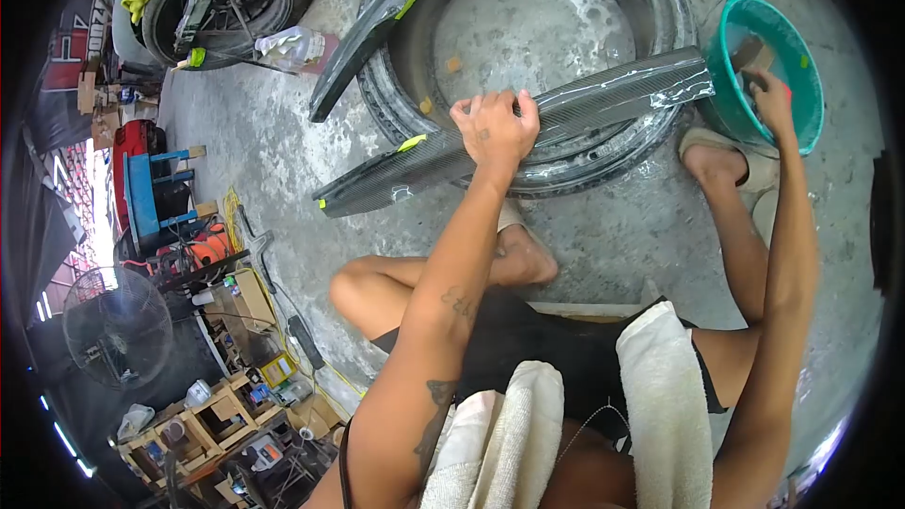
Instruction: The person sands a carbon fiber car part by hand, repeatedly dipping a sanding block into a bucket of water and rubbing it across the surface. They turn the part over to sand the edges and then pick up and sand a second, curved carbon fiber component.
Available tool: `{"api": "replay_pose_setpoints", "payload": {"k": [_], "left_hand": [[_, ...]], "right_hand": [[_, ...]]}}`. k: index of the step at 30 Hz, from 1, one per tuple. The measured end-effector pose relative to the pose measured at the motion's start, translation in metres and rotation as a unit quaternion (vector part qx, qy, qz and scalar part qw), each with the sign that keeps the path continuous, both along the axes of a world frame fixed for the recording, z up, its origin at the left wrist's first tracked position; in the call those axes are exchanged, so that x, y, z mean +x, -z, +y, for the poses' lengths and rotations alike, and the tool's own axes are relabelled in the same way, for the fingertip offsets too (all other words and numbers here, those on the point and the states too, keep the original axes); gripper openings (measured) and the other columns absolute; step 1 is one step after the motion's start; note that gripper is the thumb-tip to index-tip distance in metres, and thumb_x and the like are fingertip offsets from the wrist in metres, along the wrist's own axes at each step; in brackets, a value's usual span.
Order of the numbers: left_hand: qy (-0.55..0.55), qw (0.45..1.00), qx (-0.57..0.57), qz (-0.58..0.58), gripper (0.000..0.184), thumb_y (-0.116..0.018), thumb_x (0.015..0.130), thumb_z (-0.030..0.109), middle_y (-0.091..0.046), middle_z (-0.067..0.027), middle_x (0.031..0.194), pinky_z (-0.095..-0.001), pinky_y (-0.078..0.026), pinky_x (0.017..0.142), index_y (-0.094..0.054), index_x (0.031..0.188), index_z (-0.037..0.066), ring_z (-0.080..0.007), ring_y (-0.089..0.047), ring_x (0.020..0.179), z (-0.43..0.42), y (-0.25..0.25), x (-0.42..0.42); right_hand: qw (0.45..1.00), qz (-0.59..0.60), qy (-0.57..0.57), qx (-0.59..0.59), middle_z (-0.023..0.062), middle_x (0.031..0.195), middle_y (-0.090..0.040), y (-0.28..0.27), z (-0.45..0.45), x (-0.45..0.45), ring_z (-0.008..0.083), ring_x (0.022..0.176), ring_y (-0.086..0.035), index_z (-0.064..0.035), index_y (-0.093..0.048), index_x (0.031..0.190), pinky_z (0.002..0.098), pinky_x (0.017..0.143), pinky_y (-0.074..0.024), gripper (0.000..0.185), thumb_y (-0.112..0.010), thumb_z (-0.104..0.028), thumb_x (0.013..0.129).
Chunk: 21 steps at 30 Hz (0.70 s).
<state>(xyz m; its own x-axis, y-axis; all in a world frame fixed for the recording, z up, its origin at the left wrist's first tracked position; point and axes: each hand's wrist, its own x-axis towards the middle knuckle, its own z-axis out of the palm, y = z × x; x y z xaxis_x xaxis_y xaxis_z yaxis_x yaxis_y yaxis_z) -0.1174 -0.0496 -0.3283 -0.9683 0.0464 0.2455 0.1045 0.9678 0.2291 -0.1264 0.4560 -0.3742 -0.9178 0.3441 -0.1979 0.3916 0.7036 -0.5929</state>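
Observation:
My left hand point(497, 128) is closed over the upper edge of a long, dark carbon-fibre panel point(603, 99). The panel lies slanted across a tyre point(377, 85) on the floor, with whitish wet streaks near its right end and yellow-green tape on its left part. At the right, my right hand point(771, 99) reaches over the rim into a green tub point(813, 104). Its fingers are curled beside a brownish flat piece point(751, 53); whether it is sandpaper I cannot make out. The fingertips are partly hidden.
A second dark panel point(363, 47) leans on the tyre's left side. Beyond it are a plastic bottle point(297, 49) and a wheel point(226, 0). On the left stand a fan point(118, 325), a wooden shelf point(203, 424) and a blue metal stand point(141, 184). White towels point(665, 405) hang in front of me.

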Motion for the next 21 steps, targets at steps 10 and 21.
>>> {"api": "replay_pose_setpoints", "payload": {"k": [10,21], "left_hand": [[0.100,0.974,0.129,0.154,0.019,-0.065,0.091,0.022,-0.070,-0.0076,0.096,-0.0457,-0.033,0.101,-0.071,0.100,0.007,-0.0247,-0.063,0.098,-0.011,0.001,0.010],[-0.377,0.518,0.756,-0.132,0.060,-0.051,0.104,0.044,-0.048,-0.0106,0.150,-0.0450,-0.027,0.113,-0.039,0.148,0.005,-0.0219,-0.045,0.135,-0.091,-0.009,0.149]], "right_hand": [[0.926,0.294,-0.179,0.158,0.0188,0.126,-0.070,-0.057,-0.193,0.056,0.0387,0.123,-0.062,0.0004,-0.072,0.116,0.0453,0.108,-0.0466,0.027,-0.069,-0.006,0.090],[0.957,0.288,0.031,0.000,0.0192,0.132,-0.068,-0.019,-0.173,0.041,0.0342,0.131,-0.058,-0.0127,-0.075,0.123,0.0381,0.109,-0.0434,0.029,-0.064,-0.027,0.100]]}}
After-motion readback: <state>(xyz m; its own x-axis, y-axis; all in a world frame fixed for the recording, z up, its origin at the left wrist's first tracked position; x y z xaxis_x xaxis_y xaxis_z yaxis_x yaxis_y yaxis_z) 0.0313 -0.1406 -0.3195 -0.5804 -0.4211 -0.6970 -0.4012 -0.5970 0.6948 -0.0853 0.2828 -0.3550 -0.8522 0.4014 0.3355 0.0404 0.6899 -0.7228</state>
